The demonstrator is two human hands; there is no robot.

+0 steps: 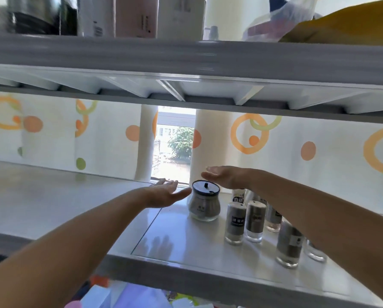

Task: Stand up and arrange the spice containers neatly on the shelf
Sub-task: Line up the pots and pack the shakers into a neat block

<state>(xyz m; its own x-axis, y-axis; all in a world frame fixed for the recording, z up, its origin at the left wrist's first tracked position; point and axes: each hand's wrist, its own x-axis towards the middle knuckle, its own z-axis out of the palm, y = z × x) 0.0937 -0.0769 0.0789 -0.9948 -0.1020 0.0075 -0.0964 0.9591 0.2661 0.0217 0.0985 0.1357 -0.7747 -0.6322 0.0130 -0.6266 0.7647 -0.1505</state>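
A round steel spice jar point(205, 202) with a black lid stands upright on the white shelf point(177, 238). My left hand point(167, 193) is flat and open just left of the jar, palm facing it. My right hand point(225, 177) hovers open just above and behind the jar's lid, touching nothing. To the right stand two upright steel shakers point(235, 222) point(255, 221) with glass bases. A taller bottle point(289, 244) stands nearer the front edge. Further bottles behind my right forearm are partly hidden.
An upper shelf point(186, 56) hangs low overhead, loaded with bottles and bags. Behind the shelf a dotted curtain point(297, 141) hangs with a gap showing a window. Bare shelf surface lies to the left. Colourful clutter lies below the front edge.
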